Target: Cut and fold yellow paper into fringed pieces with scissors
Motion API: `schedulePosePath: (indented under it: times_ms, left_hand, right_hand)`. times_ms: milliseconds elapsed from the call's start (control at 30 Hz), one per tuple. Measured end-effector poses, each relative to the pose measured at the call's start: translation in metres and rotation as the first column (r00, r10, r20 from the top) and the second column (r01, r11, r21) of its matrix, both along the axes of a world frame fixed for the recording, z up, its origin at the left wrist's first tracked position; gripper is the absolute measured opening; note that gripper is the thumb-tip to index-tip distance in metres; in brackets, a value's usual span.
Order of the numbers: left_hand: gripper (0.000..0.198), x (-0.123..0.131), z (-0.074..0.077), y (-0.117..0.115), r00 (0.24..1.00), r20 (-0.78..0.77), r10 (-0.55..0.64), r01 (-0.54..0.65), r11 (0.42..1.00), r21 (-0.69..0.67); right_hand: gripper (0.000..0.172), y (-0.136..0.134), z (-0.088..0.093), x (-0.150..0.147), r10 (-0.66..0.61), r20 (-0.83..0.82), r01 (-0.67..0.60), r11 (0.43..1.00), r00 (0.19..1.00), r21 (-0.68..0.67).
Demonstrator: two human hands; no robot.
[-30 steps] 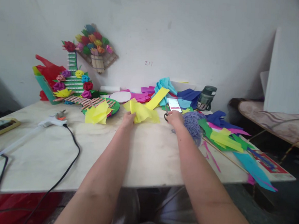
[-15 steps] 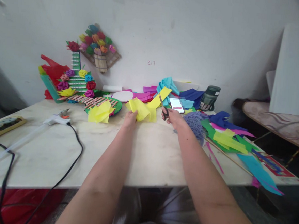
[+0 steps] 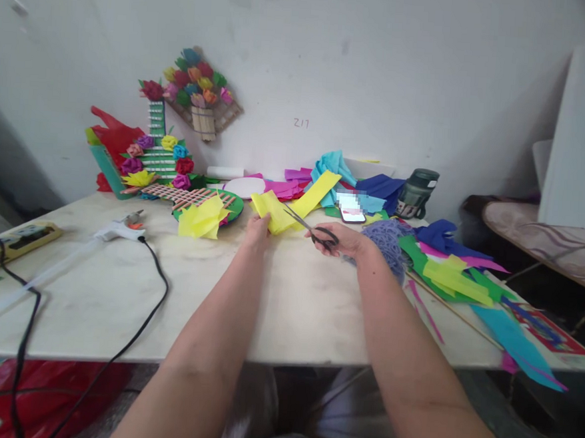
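Note:
My left hand (image 3: 257, 230) is closed on a sheet of yellow paper (image 3: 279, 213) lying on the pale table (image 3: 286, 305). My right hand (image 3: 347, 241) grips black-handled scissors (image 3: 312, 231), whose blades point left into the yellow paper's edge. A long yellow strip (image 3: 319, 191) runs up and right from the sheet. A second crumpled yellow piece (image 3: 203, 217) lies to the left on a green round craft (image 3: 233, 207).
A glue gun (image 3: 116, 233) with a black cord (image 3: 143, 315) lies at the left. Paper-flower crafts (image 3: 161, 160) lean on the wall. A phone (image 3: 352, 208), a dark jar (image 3: 417, 193), purple yarn (image 3: 386, 242) and several coloured paper scraps (image 3: 449, 270) crowd the right.
My right hand picked the scissors up from beside the phone, swung them from upright to level, and brought the blades to the yellow paper. My left hand kept its hold.

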State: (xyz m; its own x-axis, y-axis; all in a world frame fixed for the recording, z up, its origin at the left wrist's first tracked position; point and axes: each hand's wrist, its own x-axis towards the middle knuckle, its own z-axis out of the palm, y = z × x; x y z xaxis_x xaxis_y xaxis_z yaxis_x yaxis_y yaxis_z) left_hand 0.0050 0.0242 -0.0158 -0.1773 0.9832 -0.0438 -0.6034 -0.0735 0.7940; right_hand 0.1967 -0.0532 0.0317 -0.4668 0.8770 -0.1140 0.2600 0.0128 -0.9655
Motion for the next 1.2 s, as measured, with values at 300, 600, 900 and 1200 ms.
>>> schedulePosePath:
  times_ms: [300,600,900,1200]
  left_hand:
    - [0.023,0.001,0.005,-0.003,0.998,0.060,-0.010,0.010,1.000,-0.010]
    - [0.025,0.005,0.009,-0.009,0.988,0.154,-0.002,0.007,1.000,-0.030]
    - [0.016,0.005,0.001,0.001,0.994,-0.041,0.104,-0.108,0.984,-0.144]
    - [0.007,0.009,-0.003,-0.001,0.986,-0.164,0.009,-0.023,0.997,-0.079]
  right_hand:
    - [0.035,0.000,-0.002,0.018,0.082,0.012,-0.080,0.991,0.997,-0.106]
    - [0.037,0.008,-0.012,0.008,0.087,0.047,-0.080,0.987,0.995,-0.142]
    - [0.037,0.004,-0.008,0.017,0.139,-0.086,-0.144,0.988,0.987,-0.055]
    - [0.033,0.008,-0.009,-0.025,-0.347,0.400,0.051,0.805,0.848,0.592]
